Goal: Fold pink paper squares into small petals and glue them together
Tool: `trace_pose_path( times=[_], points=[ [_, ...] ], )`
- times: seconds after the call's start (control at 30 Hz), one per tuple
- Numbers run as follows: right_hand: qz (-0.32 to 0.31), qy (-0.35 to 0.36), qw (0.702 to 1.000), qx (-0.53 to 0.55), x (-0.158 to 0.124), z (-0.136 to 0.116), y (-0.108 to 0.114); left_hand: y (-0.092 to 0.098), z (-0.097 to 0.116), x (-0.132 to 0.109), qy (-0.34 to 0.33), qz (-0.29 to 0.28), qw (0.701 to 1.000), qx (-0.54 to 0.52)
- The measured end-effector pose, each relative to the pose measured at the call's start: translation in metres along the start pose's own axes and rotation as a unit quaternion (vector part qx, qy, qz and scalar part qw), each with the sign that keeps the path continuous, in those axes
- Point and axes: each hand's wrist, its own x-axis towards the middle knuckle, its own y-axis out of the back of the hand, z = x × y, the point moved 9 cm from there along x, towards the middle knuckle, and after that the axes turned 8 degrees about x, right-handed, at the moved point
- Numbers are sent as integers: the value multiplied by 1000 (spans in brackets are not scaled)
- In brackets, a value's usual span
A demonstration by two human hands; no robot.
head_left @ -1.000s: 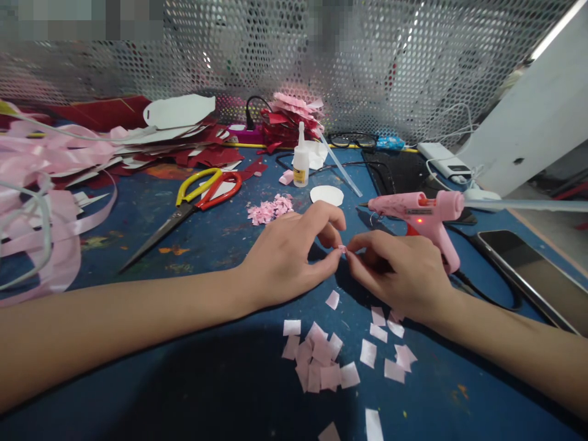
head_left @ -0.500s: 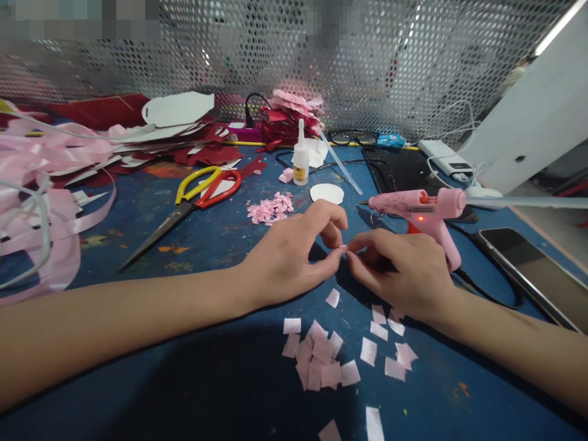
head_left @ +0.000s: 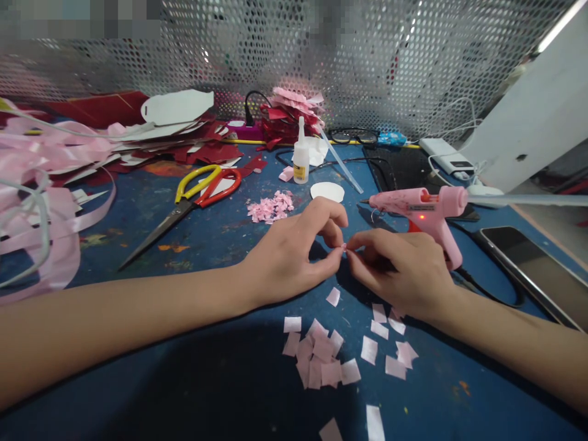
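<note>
A tiny pink ribbon piece is pinched between my two hands, mostly covered by fingertips. My left hand grips it from the left with thumb and fingers. From the right, the closed fingers of my right hand hold its other side. Flat pink ribbon squares lie loose and overlapping on the table nearer to me. Beyond my left hand is a small heap of folded pink pieces, and a white paper disc lies just past my fingers.
A pink glue gun with a lit red light stands behind my right hand, near a phone. Scissors lie at left by pink ribbon. A glue bottle stands at the back, before a perforated metal screen.
Hardly anything differs. Both hands stay in place, and the pinched ribbon piece shows slightly less between the fingertips.
</note>
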Motion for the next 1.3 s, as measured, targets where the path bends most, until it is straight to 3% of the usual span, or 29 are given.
trace_pose_path(
  times=[0.73, 1.3],
  points=[
    [-24, -7, 1000, 15, -1, 2, -4, -3, -3, -1, 20, -19, 1000, -13],
    [-36, -12, 998, 47, 2, 1, -3, -1, 0, -2, 12, 0, 1000, -26]
  ],
)
